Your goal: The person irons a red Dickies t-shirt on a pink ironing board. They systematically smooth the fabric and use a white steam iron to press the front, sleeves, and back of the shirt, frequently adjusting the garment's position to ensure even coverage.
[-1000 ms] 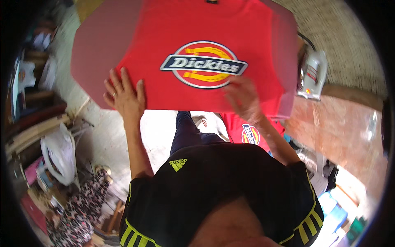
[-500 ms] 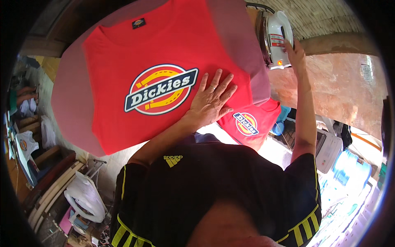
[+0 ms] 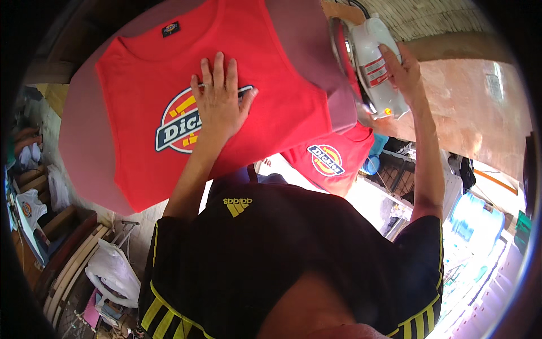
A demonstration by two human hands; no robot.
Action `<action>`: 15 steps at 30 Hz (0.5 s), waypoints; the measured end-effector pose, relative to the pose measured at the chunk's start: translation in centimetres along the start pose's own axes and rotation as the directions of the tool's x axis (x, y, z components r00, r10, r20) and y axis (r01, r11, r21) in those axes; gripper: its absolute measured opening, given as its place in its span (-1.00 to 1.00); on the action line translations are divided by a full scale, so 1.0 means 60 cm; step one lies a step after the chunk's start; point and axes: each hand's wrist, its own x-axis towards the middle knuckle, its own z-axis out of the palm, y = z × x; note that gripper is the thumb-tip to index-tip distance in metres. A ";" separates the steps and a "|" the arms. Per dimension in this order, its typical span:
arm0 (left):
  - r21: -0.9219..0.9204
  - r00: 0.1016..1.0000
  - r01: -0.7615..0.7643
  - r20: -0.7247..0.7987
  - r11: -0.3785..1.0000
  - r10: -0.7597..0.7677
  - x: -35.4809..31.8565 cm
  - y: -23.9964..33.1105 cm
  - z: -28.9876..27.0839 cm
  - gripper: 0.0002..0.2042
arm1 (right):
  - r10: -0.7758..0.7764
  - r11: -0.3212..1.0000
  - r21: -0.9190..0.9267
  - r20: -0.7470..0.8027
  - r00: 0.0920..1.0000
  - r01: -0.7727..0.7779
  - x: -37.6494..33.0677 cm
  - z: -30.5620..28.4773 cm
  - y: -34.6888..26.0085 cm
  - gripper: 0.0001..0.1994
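Note:
A red sleeveless shirt (image 3: pixel 276 101) with a round printed emblem lies spread over a mauve padded ironing board (image 3: pixel 84 147). My left hand (image 3: pixel 219 107) rests flat on it, fingers stretched out, covering the right part of the emblem. My right hand (image 3: pixel 405 73) is wrapped round the handle of a white electric iron (image 3: pixel 370 65) beside the board's right edge. The iron is tilted, its shiny soleplate side turned toward the board, and a small orange light glows on it. A second red shirt (image 3: pixel 330 155) with the same emblem lies lower, below the board's near right edge.
A wooden ledge (image 3: pixel 451 52) and a worn pinkish wall panel (image 3: pixel 463 107) stand to the right. At lower left are a white plastic bag (image 3: pixel 116 271) and stacked boards (image 3: pixel 70 265). A clear blue water container (image 3: pixel 477 217) stands at lower right.
My left hand has slid leftward and away from me across the shirt, onto the emblem. The iron in my right hand has tilted and come slightly closer to me.

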 end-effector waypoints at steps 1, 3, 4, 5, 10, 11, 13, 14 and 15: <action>0.028 1.000 0.012 -0.025 1.000 -0.011 0.004 -0.004 0.007 -0.33 | -0.075 0.996 -0.047 -0.027 0.997 0.073 -0.021 0.010 0.002 -0.66; 0.064 0.997 0.018 -0.075 0.998 -0.013 0.009 -0.002 0.016 -0.33 | -0.179 0.979 -0.105 -0.030 0.983 0.175 -0.059 0.046 0.012 -0.67; 0.080 0.996 0.019 -0.089 0.997 -0.012 0.007 -0.004 0.018 -0.34 | -0.207 0.972 -0.113 -0.010 0.978 0.204 -0.078 0.067 0.010 -0.67; 0.096 0.995 0.024 -0.102 0.995 -0.014 0.005 -0.006 0.020 -0.34 | -0.238 0.964 -0.123 0.009 0.971 0.237 -0.096 0.085 0.007 -0.67; 0.141 0.987 0.025 -0.163 0.990 -0.001 0.000 -0.021 0.038 -0.35 | -0.568 0.820 -0.115 -0.039 0.822 0.561 -0.153 0.196 -0.011 -0.65; 0.163 0.984 0.044 -0.180 0.986 -0.015 -0.005 -0.029 0.038 -0.35 | -0.516 0.853 -0.101 -0.029 0.856 0.511 -0.149 0.208 -0.026 -0.66; 0.194 0.976 0.069 -0.216 0.979 -0.026 -0.014 -0.040 0.038 -0.36 | -0.394 0.916 -0.084 -0.012 0.919 0.392 -0.129 0.226 -0.050 -0.69; 0.206 0.971 0.079 -0.239 0.975 -0.028 -0.019 -0.046 0.038 -0.36 | -0.438 0.891 -0.132 -0.007 0.899 0.434 -0.107 0.232 -0.059 -0.69; 0.214 0.965 0.085 -0.260 0.973 -0.028 -0.024 -0.049 0.040 -0.37 | -0.477 0.864 -0.184 0.000 0.879 0.469 -0.079 0.237 -0.063 -0.68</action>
